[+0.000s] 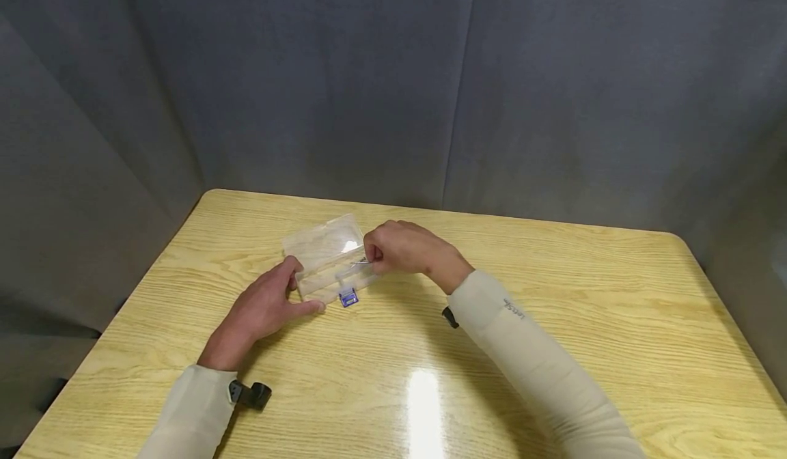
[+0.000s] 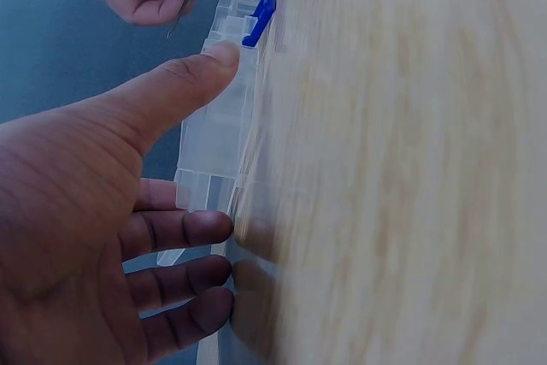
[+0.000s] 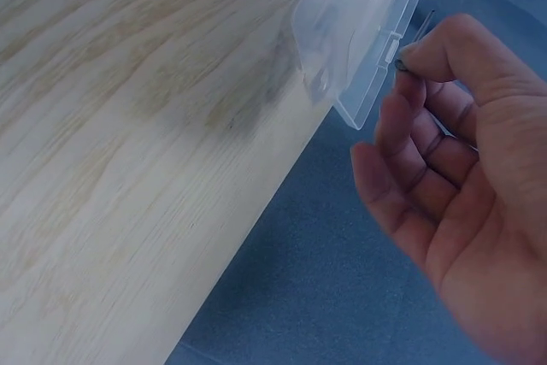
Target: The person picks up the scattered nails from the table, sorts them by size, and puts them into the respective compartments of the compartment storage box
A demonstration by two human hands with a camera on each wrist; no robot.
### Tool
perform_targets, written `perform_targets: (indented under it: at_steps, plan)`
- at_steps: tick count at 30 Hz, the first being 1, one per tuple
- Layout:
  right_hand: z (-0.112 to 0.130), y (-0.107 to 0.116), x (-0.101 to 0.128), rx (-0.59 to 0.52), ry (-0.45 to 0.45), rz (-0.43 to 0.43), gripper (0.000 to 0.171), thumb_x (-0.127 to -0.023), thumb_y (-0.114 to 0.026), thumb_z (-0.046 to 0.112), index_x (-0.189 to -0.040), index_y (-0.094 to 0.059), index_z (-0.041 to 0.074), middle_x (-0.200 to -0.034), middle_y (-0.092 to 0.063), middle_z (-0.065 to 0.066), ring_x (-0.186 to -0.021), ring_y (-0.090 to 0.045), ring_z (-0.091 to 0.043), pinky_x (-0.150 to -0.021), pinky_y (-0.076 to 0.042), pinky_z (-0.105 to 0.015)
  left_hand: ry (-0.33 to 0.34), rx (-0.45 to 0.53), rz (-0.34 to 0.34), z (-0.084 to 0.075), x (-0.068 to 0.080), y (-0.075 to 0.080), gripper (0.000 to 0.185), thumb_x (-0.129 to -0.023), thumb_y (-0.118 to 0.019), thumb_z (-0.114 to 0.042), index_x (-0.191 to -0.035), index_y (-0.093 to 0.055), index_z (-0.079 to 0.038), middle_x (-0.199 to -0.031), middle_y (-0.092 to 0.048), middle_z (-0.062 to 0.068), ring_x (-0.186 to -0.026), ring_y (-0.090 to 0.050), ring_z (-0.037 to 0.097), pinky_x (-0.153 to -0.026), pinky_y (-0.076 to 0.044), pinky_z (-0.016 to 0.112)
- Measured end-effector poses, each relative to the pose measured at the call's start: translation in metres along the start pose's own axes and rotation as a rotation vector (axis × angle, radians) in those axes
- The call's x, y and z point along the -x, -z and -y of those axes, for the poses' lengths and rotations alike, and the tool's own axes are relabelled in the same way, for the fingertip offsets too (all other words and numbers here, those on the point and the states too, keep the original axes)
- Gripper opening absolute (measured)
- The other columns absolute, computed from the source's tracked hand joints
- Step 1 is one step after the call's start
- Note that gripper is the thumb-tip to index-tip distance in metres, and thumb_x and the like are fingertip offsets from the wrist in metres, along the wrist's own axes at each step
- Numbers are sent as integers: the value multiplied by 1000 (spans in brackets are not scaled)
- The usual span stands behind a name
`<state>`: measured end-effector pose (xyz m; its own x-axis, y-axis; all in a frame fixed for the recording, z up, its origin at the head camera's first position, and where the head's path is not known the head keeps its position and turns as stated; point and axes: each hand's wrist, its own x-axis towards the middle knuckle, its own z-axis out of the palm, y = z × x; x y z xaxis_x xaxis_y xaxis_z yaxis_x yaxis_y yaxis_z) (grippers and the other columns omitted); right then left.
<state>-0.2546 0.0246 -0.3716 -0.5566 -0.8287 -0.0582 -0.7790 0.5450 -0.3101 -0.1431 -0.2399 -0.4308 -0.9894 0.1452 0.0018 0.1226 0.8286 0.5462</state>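
A clear plastic box (image 1: pixel 318 282) lies on the table with its hinged lid (image 1: pixel 316 244) raised back. On its front side is a blue latch (image 1: pixel 348 298), also visible in the left wrist view. My left hand (image 1: pixel 268 303) holds the box's left end, thumb along the front and fingers at the back corner. Over the right part of the box, my right hand (image 1: pixel 402 247) pinches a thin metal piece (image 3: pixel 419 33) between thumb and index finger. One end of it shows a small loop; the fingertips hide part of its length.
The wooden table (image 1: pixel 553 295) has rounded back corners, and the box is left of its middle, towards the back. A dark grey curtain (image 1: pixel 320 90) hangs behind the table and along the sides. Small black cameras (image 1: pixel 251 395) are strapped at the sleeves.
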Motion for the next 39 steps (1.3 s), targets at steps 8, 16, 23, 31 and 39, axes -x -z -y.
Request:
perform_targets:
  at_steps: [8,16,23,31,39]
  plan:
    - [2,-3,-4,0,1,7,6,-92,-76,9,-91,-73,14,-84,-63,7,-75,-54,-11,-71,-45,-28,-6,-5,0,1,-1,0,58,-82,-88,-43,-111,-49,-10,-87,-51,6,-74,-48,21,-63,-37,37]
    - [0,0,4,-24,5,-7,11,-95,-69,3,-100,-74,10,-98,-69,2,-85,-58,-14,-80,-48,-30,-9,-2,-4,1,-1,-1,58,-82,-88,-42,-111,-50,-9,-87,-52,6,-72,-47,21,-62,-37,36]
    - [-8,2,19,-43,14,-48,31,-85,-64,-17,-102,-74,6,-104,-66,-6,-99,-63,-22,-88,-50,-33,-15,-4,-9,2,-1,1,57,-82,-88,-43,-111,-50,-10,-87,-52,5,-73,-47,21,-63,-37,37]
    - [-13,2,30,-64,11,-41,36,-83,-58,-21,-105,-74,3,-105,-67,-7,-101,-64,-25,-89,-50,-35,-17,-6,-11,2,-2,2,57,-82,-87,-42,-110,-49,-10,-87,-52,6,-74,-48,21,-63,-37,37]
    - [-15,1,44,-80,1,-48,36,-83,-55,-22,-99,-74,4,-99,-66,-1,-96,-63,-20,-87,-50,-34,-25,-2,-8,2,-2,2,57,-82,-88,-41,-110,-49,-10,-87,-52,6,-74,-48,22,-63,-37,37]
